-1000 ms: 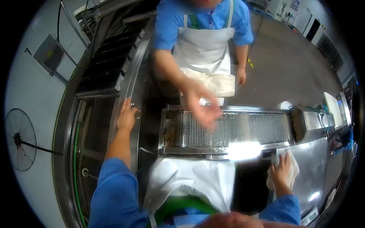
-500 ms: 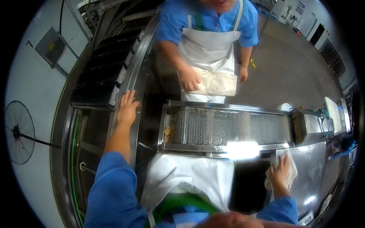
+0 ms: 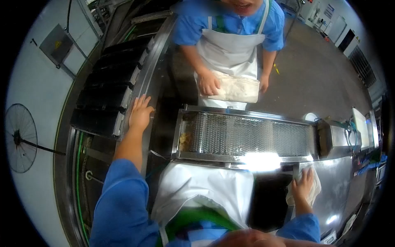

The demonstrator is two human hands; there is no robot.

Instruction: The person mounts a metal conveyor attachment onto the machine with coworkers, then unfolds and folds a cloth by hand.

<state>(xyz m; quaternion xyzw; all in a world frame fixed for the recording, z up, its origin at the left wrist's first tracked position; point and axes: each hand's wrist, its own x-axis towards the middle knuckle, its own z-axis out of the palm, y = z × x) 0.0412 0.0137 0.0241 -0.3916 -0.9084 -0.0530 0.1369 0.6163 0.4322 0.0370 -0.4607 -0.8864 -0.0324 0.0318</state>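
My left hand [image 3: 141, 113] lies with spread fingers on the metal side rail [image 3: 145, 88] of the line at the left, close to the black trays [image 3: 103, 96]. It holds nothing. On the right, my right hand [image 3: 303, 186] rests flat on a whitish cloth [image 3: 313, 193] at the edge of a steel table [image 3: 335, 181], its fingers somewhat apart. Between my hands runs a metal mesh conveyor [image 3: 247, 133] with yellowish bits at its left end.
Across the conveyor stands a co-worker in a white apron [image 3: 228, 53], one hand on a folded cloth [image 3: 238, 87]. A steel box [image 3: 338, 138] with cables sits at the conveyor's right end. A fan [image 3: 20, 138] is at the far left.
The co-worker's hand has drawn back from over the conveyor to the folded cloth. The black trays have moved down along the line toward me. My right hand has stayed on its cloth.
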